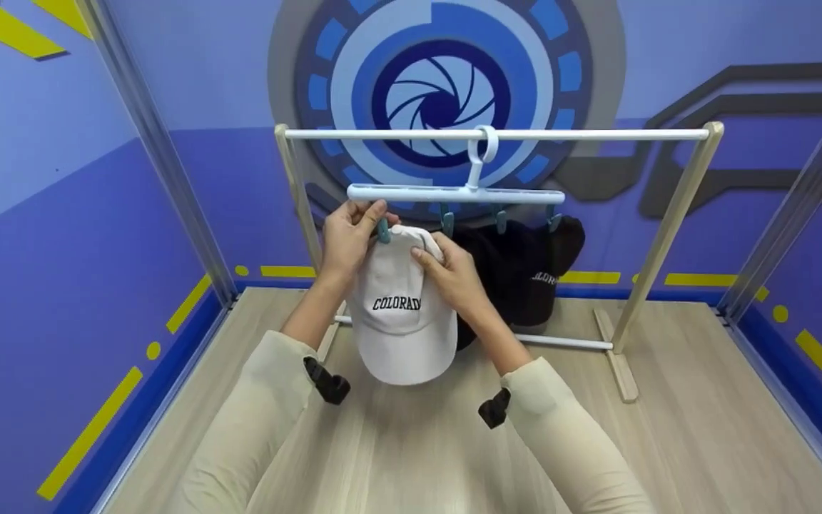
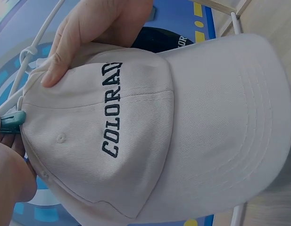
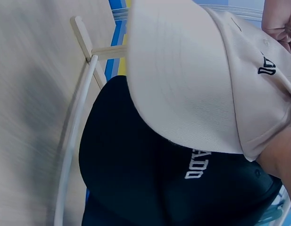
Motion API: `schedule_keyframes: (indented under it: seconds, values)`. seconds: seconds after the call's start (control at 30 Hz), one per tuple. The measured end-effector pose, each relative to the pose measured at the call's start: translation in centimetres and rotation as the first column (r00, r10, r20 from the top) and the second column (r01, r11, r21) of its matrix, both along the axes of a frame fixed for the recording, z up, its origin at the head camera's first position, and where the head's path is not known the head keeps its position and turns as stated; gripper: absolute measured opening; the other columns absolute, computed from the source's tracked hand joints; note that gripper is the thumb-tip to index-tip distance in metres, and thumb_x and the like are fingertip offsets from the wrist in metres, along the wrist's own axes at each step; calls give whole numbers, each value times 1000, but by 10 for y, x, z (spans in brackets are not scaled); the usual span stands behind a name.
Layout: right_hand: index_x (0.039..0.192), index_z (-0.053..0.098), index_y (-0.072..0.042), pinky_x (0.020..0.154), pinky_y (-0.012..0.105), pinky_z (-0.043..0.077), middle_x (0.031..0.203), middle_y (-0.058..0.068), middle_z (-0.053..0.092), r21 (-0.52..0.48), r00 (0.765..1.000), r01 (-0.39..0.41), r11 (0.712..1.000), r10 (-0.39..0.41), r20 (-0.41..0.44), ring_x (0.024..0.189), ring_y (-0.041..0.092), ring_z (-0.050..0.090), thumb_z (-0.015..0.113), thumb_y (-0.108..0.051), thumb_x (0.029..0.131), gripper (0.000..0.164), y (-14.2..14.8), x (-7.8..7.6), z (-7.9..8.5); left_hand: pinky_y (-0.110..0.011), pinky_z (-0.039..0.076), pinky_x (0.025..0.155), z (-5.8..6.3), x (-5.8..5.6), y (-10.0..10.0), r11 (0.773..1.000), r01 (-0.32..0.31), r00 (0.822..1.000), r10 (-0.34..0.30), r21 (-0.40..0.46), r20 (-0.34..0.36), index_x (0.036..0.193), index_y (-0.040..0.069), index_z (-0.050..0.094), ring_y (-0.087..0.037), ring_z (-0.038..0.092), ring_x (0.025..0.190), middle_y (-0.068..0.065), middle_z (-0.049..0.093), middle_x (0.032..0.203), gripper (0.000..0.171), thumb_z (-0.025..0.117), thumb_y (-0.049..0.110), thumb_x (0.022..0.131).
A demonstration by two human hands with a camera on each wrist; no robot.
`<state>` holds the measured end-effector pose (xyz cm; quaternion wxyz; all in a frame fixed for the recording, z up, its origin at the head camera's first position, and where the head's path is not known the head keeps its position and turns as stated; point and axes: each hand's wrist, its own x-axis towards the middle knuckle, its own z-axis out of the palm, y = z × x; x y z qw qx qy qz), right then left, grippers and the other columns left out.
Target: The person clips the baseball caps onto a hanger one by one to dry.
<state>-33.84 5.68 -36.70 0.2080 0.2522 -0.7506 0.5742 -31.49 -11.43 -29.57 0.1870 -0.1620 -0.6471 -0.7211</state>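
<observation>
A white baseball cap (image 1: 409,360) lettered COLORADO hangs brim down at the left end of a white clip hanger (image 1: 418,193). My left hand (image 1: 345,239) pinches the teal clip (image 1: 383,231) at the cap's top edge; in the left wrist view the clip (image 2: 12,121) touches the white fabric. With thumb and fingers my right hand (image 1: 459,278) grips the cap's upper right side, the thumb lying on its front. Its fingers behind the fabric are hidden. Behind and right of the white cap, black caps (image 1: 518,250) hang from other teal clips (image 1: 501,222).
The hanger's hook (image 1: 482,146) loops over the white top rail (image 1: 596,134) of a wooden-legged rack (image 1: 668,235). A low white crossbar (image 1: 568,343) joins its feet above the wood-grain tabletop (image 1: 725,428). Blue patterned panels (image 1: 40,300) stand around it.
</observation>
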Motion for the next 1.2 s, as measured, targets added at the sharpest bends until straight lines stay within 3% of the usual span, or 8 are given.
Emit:
schedule_keyframes:
  seconds: [0.23,0.43,0.6,0.77,0.9,1.03,1.2]
  values:
    - [100,65,-11,67,26,44,87,-1,62,-21,997,11,1000,-12,-71,78,12,55,64,-28,90,19,-6,7,-1,-23,51,61,-17,-16,-3,999,-36,997,35,-22,-68,90,-1,61,-22,67,75,-16,71,83,27,62,26,91]
    - [99,65,-15,73,28,45,92,-6,63,-71,984,106,992,-115,-134,82,10,55,64,-31,90,19,-14,4,-11,-21,46,56,-24,-20,0,999,-37,994,39,15,-99,91,0,61,-21,67,72,-15,71,82,25,63,25,90]
    - [101,65,-14,74,27,45,95,-5,64,-126,986,119,985,-132,-99,83,9,56,63,-27,91,16,-17,9,-13,-24,51,67,-25,-16,4,999,-43,994,44,7,-103,93,1,62,-24,68,82,-17,71,87,21,63,22,90]
    - [101,63,-4,68,26,44,88,6,62,-146,993,89,985,-99,-62,78,14,55,64,-17,90,17,-15,11,-7,-31,51,79,-15,-4,6,999,-40,989,36,-25,-146,93,-2,60,-31,67,90,-21,70,90,15,63,12,91]
    - [102,64,-6,68,26,44,87,6,62,-141,993,107,984,-113,-38,78,14,54,66,-21,89,20,-11,9,-6,-34,51,83,-12,-1,9,999,-28,988,24,-26,-155,93,-2,58,-32,66,92,-22,69,92,14,63,11,91]
    - [102,65,-12,73,27,45,93,-1,63,-108,991,125,986,-128,-26,83,11,55,68,-31,87,24,-10,8,-11,-32,50,84,-19,1,9,999,-40,990,36,-25,-135,97,-3,58,-31,66,95,-24,68,96,17,63,13,91]
    - [110,63,-16,77,30,48,103,-3,62,-35,997,72,997,-73,-26,89,12,57,68,-34,87,30,-8,11,-22,-29,49,84,-32,4,3,991,-102,988,90,-86,-127,106,-1,60,-32,63,100,-16,69,101,22,62,16,92]
